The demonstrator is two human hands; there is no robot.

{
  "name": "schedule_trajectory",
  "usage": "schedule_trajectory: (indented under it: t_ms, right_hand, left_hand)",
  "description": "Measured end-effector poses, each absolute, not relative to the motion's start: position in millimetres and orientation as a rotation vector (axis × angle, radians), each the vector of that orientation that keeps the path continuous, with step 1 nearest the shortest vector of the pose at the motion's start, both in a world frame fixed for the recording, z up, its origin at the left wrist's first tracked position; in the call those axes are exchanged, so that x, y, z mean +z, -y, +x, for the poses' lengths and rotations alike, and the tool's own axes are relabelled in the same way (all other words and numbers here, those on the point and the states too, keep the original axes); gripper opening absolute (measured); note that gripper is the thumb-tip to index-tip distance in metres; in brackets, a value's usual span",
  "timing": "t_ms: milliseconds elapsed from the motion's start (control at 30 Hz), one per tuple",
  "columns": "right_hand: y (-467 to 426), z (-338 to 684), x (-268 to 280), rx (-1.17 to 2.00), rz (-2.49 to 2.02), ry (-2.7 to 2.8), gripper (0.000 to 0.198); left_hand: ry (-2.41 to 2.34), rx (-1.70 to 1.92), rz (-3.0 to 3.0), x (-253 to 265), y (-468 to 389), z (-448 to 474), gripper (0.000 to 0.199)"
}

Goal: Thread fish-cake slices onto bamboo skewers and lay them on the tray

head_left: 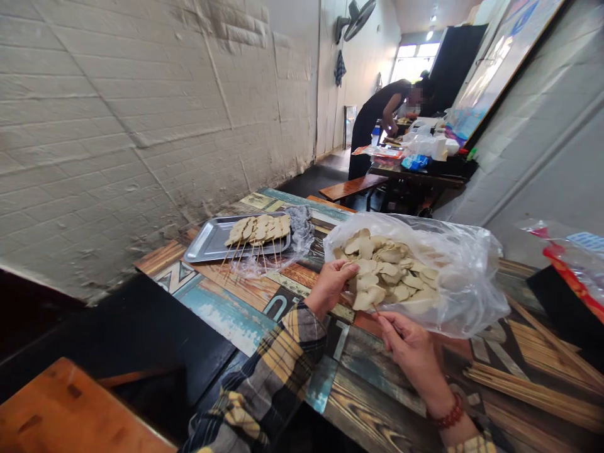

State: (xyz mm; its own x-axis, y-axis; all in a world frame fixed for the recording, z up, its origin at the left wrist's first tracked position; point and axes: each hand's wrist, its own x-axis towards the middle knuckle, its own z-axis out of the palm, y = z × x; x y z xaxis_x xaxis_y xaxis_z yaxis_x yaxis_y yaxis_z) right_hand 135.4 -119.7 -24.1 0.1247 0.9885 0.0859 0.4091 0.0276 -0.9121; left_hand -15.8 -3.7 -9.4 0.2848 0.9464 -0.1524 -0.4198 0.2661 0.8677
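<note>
The right hand (409, 345) pinches a thin brown wooden skewer (375, 308), pointing away from the multicoloured plank-patterned table's (212, 308) near edge, towards flat beige slices (369, 296) gripped by the left hand (331, 286) beside the clear plastic bag (476, 277).

This looks like a small eatery or snack shop, a narrow room with a patterned table (221, 314), a bench (353, 187) and a cluttered second table (406, 175) at two o'clock, and a wall fan (359, 20) at one. Food work shows in the tray (202, 245) of skewers (259, 229) at nine o'clock, the bag (476, 277) of flat pieces (389, 270) at three and the piled sticks (533, 395) at four.
</note>
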Motion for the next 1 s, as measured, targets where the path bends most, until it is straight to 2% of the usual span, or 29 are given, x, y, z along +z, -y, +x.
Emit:
schedule_trajectory:
  t_ms: [100, 267, 633, 900, 1000]
  right_hand:
    - [118, 137, -26, 1.005, -1.493, 1.281, 0.042]
    - [116, 137, -28, 1.131, -1.416, 1.071, 0.046]
    - [114, 131, -26, 1.075, -1.397, 1.081, 0.043]
    - [109, 133, -33, 1.007, -1.403, 1.216, 0.041]
    - [110, 132, -31, 0.884, -1.439, 1.278, 0.04]
  left_hand:
    - [-0.731, 1.019, 0.729, -3, 3, -18, 0.043]
    - [-0.6, 0.935, 0.578, 0, 4, -19, 0.033]
    - [-0.587, 0.82, 0.697, -3, 22, -2, 0.04]
    - [-0.713, 0.966, 0.709, -4, 21, 3, 0.04]
    - [-0.709, 0.981, 0.688, -5, 19, 2, 0.041]
